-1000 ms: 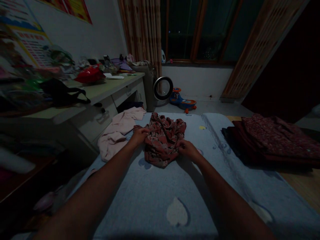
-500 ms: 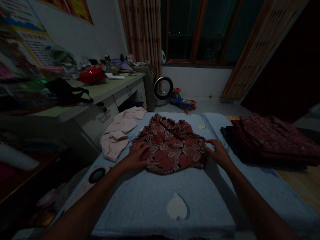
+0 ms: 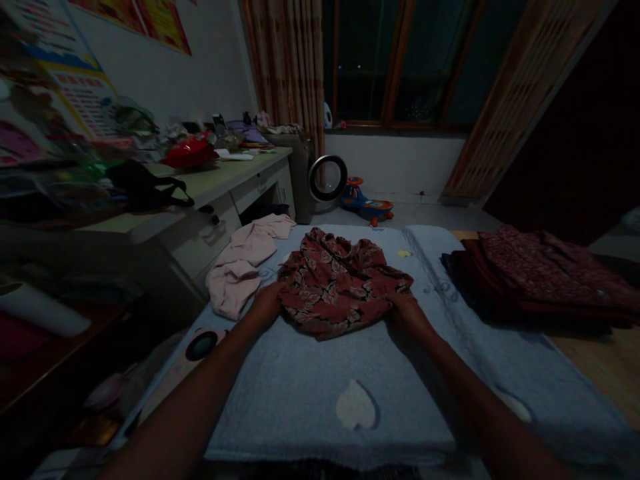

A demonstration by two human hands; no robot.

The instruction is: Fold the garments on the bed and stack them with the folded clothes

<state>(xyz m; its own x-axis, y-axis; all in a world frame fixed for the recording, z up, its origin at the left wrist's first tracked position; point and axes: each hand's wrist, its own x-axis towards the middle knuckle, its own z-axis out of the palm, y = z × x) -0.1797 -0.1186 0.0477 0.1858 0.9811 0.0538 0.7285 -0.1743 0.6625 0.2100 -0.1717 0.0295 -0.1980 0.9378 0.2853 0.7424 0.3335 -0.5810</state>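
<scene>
A red-brown shirt [image 3: 335, 287] with a leaf-and-flower print lies on the pale blue bed cover [image 3: 295, 400], its collar end away from me. My left hand [image 3: 270, 303] grips the shirt's left edge, with the fingertips hidden by the cloth. On the opposite side, my right hand [image 3: 405, 312] is closed on the right edge, its fingers partly tucked under the fabric. Left of the shirt lies a crumpled pale pink garment [image 3: 235, 280], close to my left hand but not held.
Folded dark red clothes [image 3: 545, 280] are stacked on the right. A cluttered desk [image 3: 210, 177] runs along the left wall. Beyond the bed are a washing machine with its round door [image 3: 327, 179] open and a blue-orange ride-on toy [image 3: 367, 203].
Both hands have closed on the shirt's sides and come nearer each other. The shirt's lower part is drawn in narrower, and its near edge sits slightly farther from me.
</scene>
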